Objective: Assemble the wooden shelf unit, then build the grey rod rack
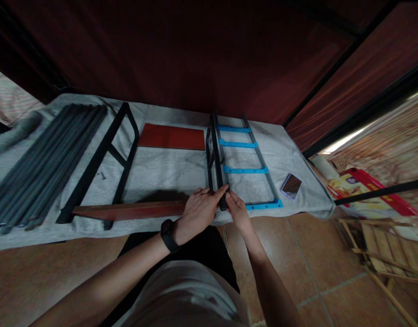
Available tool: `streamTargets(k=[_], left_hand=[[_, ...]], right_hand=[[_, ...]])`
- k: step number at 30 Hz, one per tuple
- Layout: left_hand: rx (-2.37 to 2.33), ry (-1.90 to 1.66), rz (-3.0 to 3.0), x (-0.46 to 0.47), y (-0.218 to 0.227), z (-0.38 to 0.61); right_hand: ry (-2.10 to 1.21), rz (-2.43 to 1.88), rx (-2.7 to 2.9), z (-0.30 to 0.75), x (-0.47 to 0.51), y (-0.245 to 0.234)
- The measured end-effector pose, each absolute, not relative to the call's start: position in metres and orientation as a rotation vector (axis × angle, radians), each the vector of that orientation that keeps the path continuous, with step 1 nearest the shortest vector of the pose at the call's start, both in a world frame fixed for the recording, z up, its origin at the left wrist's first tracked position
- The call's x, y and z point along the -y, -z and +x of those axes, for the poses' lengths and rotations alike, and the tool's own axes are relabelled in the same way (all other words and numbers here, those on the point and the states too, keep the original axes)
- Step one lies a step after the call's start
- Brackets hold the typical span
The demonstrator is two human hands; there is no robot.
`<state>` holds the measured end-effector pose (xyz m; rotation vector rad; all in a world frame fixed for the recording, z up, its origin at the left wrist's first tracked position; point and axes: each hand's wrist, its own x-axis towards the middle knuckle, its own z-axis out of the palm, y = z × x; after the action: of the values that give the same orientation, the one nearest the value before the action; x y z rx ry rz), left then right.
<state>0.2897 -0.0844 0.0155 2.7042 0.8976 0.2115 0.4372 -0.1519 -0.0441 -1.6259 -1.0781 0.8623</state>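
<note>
My left hand (200, 210), with a black watch on its wrist, wraps over the near end of a black metal frame (217, 159). The reddish-brown board (134, 211) standing on edge runs from under that hand to a second black frame (103, 165) on the left. Against the right side of the near frame end, my right hand (236, 210) has its fingers pinched together; whatever they hold is hidden. Right beside the hands lies a ladder-like rack of grey tubes with blue crosspieces (246, 170). Another flat red-brown board (173, 137) rests between the black frames.
Several dark grey tubes (48, 163) lie side by side at the left on the grey cloth (161, 175). Small screws (101, 175) sit near the left frame. A phone (291, 186) lies at the right. Beyond it are a red-yellow box (368, 190) and a wooden rack (392, 250).
</note>
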Motion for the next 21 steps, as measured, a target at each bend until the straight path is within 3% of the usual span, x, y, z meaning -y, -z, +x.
streamTargets(k=[3,12,18,21], left_hand=[[-0.92,-0.215,2.716,0.084,-0.014,0.29],[-0.962,-0.221,2.746,0.083,-0.011,0.291],[-0.94,-0.243,2.762,0.084,-0.009,0.29],[-0.969,-0.245,2.734,0.085,-0.013,0.288]], right_hand=[[-0.981,-1.623,0.983,0.436,0.153,0.041],[-0.589,-1.641,1.388,0.442,0.161,0.041],[-1.208,-1.456,0.988,0.447,0.148,0.036],[-1.226,-1.509,0.957,0.445,0.152,0.033]])
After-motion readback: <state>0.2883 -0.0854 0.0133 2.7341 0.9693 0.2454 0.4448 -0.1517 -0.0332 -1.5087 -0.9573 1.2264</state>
